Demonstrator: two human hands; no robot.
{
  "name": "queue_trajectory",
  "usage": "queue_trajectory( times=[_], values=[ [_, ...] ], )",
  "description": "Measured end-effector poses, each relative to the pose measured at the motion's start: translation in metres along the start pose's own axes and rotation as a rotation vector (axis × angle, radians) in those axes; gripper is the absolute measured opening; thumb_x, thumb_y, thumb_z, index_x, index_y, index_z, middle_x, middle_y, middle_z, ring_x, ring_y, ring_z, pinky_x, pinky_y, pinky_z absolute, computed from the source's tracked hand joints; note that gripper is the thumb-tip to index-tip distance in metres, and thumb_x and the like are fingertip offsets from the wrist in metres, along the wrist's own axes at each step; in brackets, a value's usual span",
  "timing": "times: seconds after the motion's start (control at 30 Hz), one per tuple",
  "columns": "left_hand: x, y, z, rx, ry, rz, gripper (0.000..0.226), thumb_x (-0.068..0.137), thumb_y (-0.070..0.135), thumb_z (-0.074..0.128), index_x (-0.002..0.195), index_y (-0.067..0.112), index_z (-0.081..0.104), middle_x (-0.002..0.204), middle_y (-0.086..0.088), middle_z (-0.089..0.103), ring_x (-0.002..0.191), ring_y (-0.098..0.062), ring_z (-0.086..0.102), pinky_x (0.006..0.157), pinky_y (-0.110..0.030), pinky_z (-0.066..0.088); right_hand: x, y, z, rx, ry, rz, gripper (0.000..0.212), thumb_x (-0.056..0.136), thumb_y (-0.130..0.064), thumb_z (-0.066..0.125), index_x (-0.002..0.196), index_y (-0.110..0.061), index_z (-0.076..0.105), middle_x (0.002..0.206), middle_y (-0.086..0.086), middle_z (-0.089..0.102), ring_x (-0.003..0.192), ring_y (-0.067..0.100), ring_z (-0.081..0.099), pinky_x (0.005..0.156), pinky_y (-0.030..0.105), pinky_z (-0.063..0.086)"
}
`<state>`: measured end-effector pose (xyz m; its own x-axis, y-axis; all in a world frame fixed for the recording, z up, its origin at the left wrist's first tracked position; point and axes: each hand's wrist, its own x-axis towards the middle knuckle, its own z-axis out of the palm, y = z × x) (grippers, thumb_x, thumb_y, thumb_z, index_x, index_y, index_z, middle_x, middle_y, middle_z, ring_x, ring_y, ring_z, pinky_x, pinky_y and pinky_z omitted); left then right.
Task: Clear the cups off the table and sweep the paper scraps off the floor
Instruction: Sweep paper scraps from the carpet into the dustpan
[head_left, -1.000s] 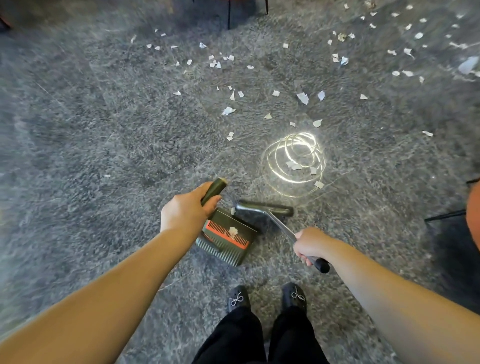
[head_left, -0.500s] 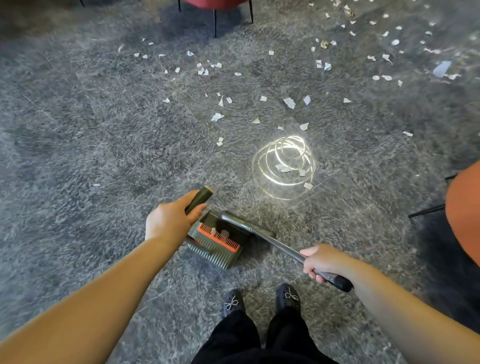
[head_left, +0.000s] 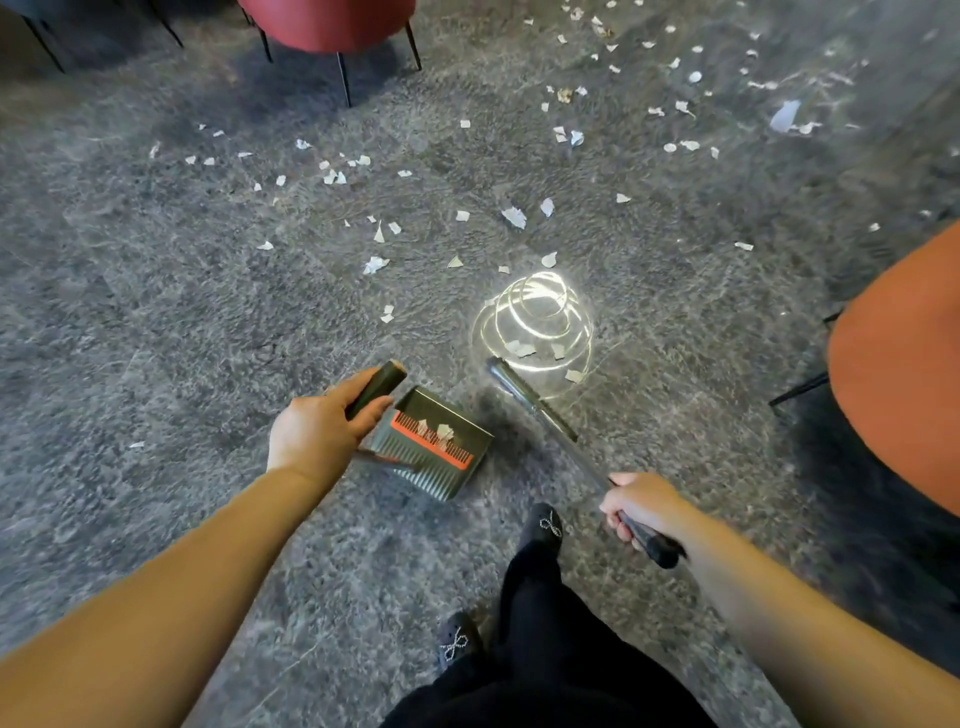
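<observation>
Sweep step. Left hand (head_left: 317, 436) grips the dustpan handle (head_left: 375, 389), fingers wrapped; dustpan (head_left: 434, 447) sits on the carpet (head_left: 156, 322) with a few scraps inside. Right hand (head_left: 636, 506) grips the broom handle (head_left: 545, 421), its head blurred beside the nearest paper scraps (head_left: 519, 347) in the light patch. Suggest short pulls toward the pan lip, lip pressed flat. Cups not in view.

One dustpan (head_left: 434, 447), one broom (head_left: 540, 410), two chairs (head_left: 332, 23) (red, orange), dozens of paper scraps (head_left: 514, 215).
</observation>
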<state>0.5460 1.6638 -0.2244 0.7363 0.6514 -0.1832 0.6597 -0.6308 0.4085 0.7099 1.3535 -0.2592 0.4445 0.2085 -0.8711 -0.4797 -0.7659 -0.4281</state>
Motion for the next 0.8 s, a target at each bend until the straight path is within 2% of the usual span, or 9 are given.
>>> queue_trajectory(
  times=[0.13, 0.23, 0.3, 0.37, 0.43, 0.5, 0.6, 0.7, 0.8],
  values=[
    [0.047, 0.039, 0.002, 0.018, -0.018, 0.042, 0.041, 0.090, 0.056, 0.052, 0.130, 0.046, 0.054, 0.078, -0.005, 0.066, 0.070, -0.026, 0.059, 0.053, -0.029, 0.037, 0.014, -0.023, -0.034, 0.093, 0.020, -0.019, 0.068, 0.089, 0.008, 0.049, 0.150, 0.001, 0.019, 0.051, 0.013, 0.053, 0.037, 0.019, 0.047, 0.036, 0.019, 0.035],
    [0.084, 0.066, 0.008, 0.040, -0.048, 0.062, 0.040, 0.090, 0.057, 0.051, 0.130, 0.048, 0.053, 0.076, -0.003, 0.065, 0.067, -0.024, 0.058, 0.052, -0.028, 0.038, 0.037, -0.041, -0.066, 0.129, 0.048, 0.013, 0.063, 0.090, 0.007, 0.049, 0.148, 0.000, 0.025, 0.048, 0.013, 0.052, 0.036, 0.019, 0.047, 0.036, 0.019, 0.036],
    [0.110, 0.083, 0.014, 0.056, -0.064, 0.066, 0.041, 0.090, 0.059, 0.050, 0.130, 0.049, 0.052, 0.078, -0.004, 0.067, 0.072, -0.027, 0.062, 0.055, -0.028, 0.040, 0.056, -0.052, -0.087, 0.106, 0.049, 0.035, 0.045, 0.088, 0.005, 0.050, 0.132, -0.004, 0.043, 0.048, 0.013, 0.053, 0.039, 0.020, 0.048, 0.043, 0.024, 0.039],
    [0.133, 0.097, 0.020, 0.081, -0.082, 0.061, 0.043, 0.090, 0.060, 0.049, 0.131, 0.050, 0.050, 0.076, -0.005, 0.065, 0.073, -0.028, 0.062, 0.057, -0.029, 0.042, 0.072, -0.063, -0.107, 0.085, 0.062, 0.061, 0.026, 0.087, 0.005, 0.051, 0.107, -0.009, 0.042, 0.044, 0.012, 0.055, 0.038, 0.020, 0.050, 0.048, 0.029, 0.040],
    [0.156, 0.111, 0.025, 0.105, -0.093, 0.059, 0.043, 0.090, 0.061, 0.049, 0.132, 0.051, 0.049, 0.074, -0.003, 0.061, 0.070, -0.026, 0.060, 0.055, -0.029, 0.041, 0.090, -0.070, -0.126, 0.117, 0.085, 0.103, 0.024, 0.087, 0.006, 0.052, 0.101, -0.010, 0.041, 0.046, 0.013, 0.055, 0.037, 0.021, 0.051, 0.044, 0.027, 0.040],
    [0.179, 0.124, 0.030, 0.112, -0.099, 0.056, 0.043, 0.089, 0.062, 0.049, 0.131, 0.052, 0.049, 0.075, -0.002, 0.061, 0.068, -0.024, 0.057, 0.053, -0.028, 0.038, 0.101, -0.081, -0.142, 0.114, 0.107, 0.128, 0.009, 0.088, 0.004, 0.052, 0.091, -0.004, 0.049, 0.047, 0.013, 0.054, 0.039, 0.022, 0.051, 0.040, 0.023, 0.039],
    [0.208, 0.137, 0.034, 0.104, -0.106, 0.071, 0.042, 0.088, 0.060, 0.051, 0.129, 0.051, 0.052, 0.078, -0.002, 0.064, 0.069, -0.024, 0.057, 0.055, -0.029, 0.038, 0.117, -0.095, -0.158, 0.127, 0.128, 0.130, 0.017, 0.089, 0.005, 0.050, 0.073, 0.002, 0.054, 0.046, 0.013, 0.053, 0.038, 0.021, 0.051, 0.041, 0.023, 0.039],
    [0.236, 0.143, 0.033, 0.114, -0.113, 0.092, 0.041, 0.089, 0.059, 0.052, 0.128, 0.049, 0.054, 0.076, -0.004, 0.065, 0.066, -0.025, 0.059, 0.054, -0.029, 0.040, 0.132, -0.108, -0.166, 0.201, 0.147, 0.149, 0.011, 0.088, 0.007, 0.048, 0.080, 0.001, 0.052, 0.042, 0.013, 0.051, 0.030, 0.018, 0.048, 0.035, 0.017, 0.035],
    [0.260, 0.143, 0.026, 0.124, -0.142, 0.104, 0.040, 0.089, 0.057, 0.052, 0.129, 0.050, 0.053, 0.075, -0.002, 0.064, 0.064, -0.022, 0.056, 0.055, -0.030, 0.043, 0.145, -0.120, -0.165, 0.250, 0.138, 0.182, 0.019, 0.090, 0.006, 0.047, 0.072, 0.003, 0.052, 0.049, 0.013, 0.049, 0.034, 0.019, 0.044, 0.034, 0.017, 0.032]
  ],
)
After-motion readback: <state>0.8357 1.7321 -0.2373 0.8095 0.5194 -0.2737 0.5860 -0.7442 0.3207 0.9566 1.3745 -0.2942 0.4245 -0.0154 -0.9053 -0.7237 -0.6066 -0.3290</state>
